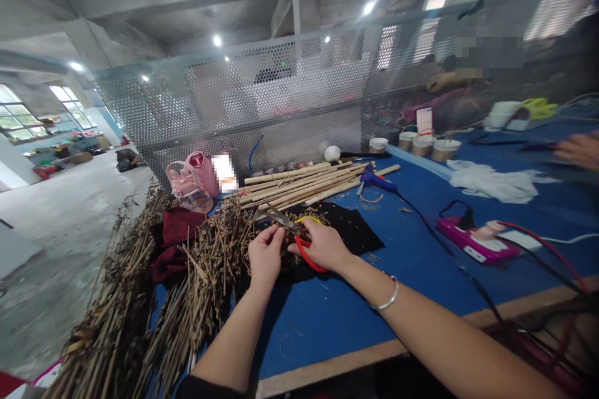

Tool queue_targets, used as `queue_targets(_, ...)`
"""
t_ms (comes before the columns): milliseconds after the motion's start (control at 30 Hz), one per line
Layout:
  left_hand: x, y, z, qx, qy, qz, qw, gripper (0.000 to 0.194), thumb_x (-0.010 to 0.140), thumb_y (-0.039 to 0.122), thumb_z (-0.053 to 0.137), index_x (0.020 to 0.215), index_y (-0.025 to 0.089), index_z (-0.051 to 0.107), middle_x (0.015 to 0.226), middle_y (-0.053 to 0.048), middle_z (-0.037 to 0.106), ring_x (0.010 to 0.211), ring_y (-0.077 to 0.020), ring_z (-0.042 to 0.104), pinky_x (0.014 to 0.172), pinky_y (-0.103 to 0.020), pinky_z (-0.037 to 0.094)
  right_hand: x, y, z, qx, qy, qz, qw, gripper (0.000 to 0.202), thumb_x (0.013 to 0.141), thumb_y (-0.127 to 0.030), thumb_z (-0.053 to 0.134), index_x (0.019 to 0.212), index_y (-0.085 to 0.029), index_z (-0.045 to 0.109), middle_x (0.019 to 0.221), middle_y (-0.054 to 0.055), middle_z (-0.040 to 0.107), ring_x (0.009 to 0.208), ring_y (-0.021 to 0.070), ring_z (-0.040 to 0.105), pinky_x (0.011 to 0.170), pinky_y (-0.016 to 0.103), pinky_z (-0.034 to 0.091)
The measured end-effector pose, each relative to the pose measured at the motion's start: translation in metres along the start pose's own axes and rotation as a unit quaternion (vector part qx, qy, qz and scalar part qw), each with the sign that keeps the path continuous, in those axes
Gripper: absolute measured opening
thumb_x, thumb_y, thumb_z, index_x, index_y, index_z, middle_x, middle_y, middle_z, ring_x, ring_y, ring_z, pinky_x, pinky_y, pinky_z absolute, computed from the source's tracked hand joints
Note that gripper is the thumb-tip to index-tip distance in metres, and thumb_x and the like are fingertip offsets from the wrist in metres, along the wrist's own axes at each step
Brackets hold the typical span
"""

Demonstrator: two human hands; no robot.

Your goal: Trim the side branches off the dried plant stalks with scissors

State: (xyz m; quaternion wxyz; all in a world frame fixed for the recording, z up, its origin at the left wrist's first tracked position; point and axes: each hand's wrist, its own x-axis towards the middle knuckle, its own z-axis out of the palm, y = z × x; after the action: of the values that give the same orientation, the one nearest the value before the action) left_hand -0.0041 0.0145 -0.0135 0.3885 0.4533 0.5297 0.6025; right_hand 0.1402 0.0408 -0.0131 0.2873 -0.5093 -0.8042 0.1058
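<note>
My right hand is wrapped round a pair of scissors with one red and one yellow handle loop. The blades point up and to the left, over a heap of dried plant bits. My left hand is closed in a pinch just below the blades; whatever lies between its fingertips is too small to make out. Under both hands a black cloth is strewn with plant scraps. A thick bundle of dried stems lies close to my left hand, with dark red fabric beside it.
Pale sticks lie across the blue table. A blue glue gun trails its cord towards a purple power strip. Pink bottles stand near a perforated metal screen. Another person's hand is blurred at right.
</note>
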Motion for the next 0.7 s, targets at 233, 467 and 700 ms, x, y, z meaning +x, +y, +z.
queue_targets(233, -0.0015, 0.0027, 0.0009, 0.037, 0.007, 0.041, 0.998, 0.024, 0.069, 0.033, 0.061, 0.076, 0.012, 0.069, 0.071, -0.004, 0.068, 0.063, -0.0138, 0.058, 0.062, -0.022, 0.045, -0.0001, -0.003, 0.0004, 0.005, 0.021, -0.043, 0.999, 0.049, 0.057, -0.047, 0.071, 0.09, -0.018, 0.048, 0.087, 0.006, 0.054, 0.082, 0.0211, 0.052, 0.072, 0.034, 0.04)
queue_targets(467, -0.0035, -0.0006, 0.0037, -0.003, -0.014, 0.033, 0.999, 0.026, 0.071, 0.036, 0.06, 0.076, 0.012, 0.068, 0.069, -0.004, 0.066, 0.063, -0.0137, 0.057, 0.062, -0.023, 0.045, -0.0009, -0.0039, 0.0023, 0.019, 0.014, -0.045, 0.999, 0.042, 0.063, -0.048, 0.065, 0.084, -0.018, 0.046, 0.082, 0.005, 0.052, 0.075, 0.0195, 0.05, 0.067, 0.033, 0.041)
queue_targets(700, -0.0063, 0.0021, 0.0036, -0.007, -0.01, 0.048, 0.999, 0.026, 0.072, 0.036, 0.059, 0.076, 0.012, 0.067, 0.066, -0.003, 0.064, 0.06, -0.012, 0.055, 0.061, -0.022, 0.044, 0.0, -0.006, -0.0026, -0.001, 0.027, -0.048, 0.998, 0.045, 0.062, -0.049, 0.065, 0.089, -0.017, 0.047, 0.09, 0.007, 0.053, 0.084, 0.0225, 0.05, 0.074, 0.036, 0.039)
